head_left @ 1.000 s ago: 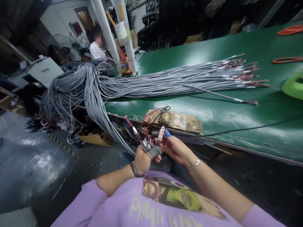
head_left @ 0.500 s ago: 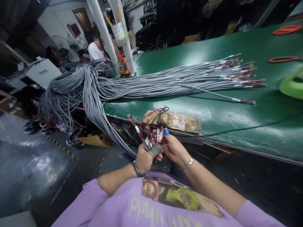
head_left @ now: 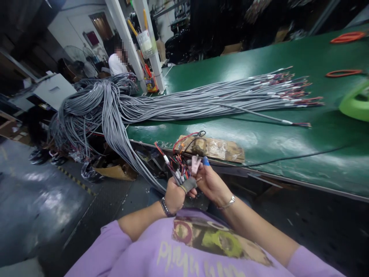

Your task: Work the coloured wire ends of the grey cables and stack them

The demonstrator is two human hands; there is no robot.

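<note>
My left hand [head_left: 175, 196] is closed around the ends of several grey cables [head_left: 180, 180], a grey cover on its thumb. Thin coloured wires [head_left: 181, 169] fan out of the cut sheaths above the fist, and one cable with a white band [head_left: 166, 159] leans out to the left. Beside them, my right hand [head_left: 211, 186] has a blue cover on one fingertip. Its fingers are pinched on a pale pink, clip-like piece [head_left: 195, 164] close to the wires; the exact kind is unclear. The cables run back to a draped grey bundle [head_left: 115, 123].
On the green table [head_left: 259, 146] lies a long row of grey cables [head_left: 201, 102] with bared ends. A worn wooden block [head_left: 221, 149] with red and black leads sits at the near edge. Orange rings [head_left: 344, 73] and a green object [head_left: 356, 103] are at right. A person [head_left: 117, 63] is behind.
The pale pink piece and my right fingertips have shifted slightly, and the piece has turned to show more of its flat side. My left hand keeps its hold on the cables.
</note>
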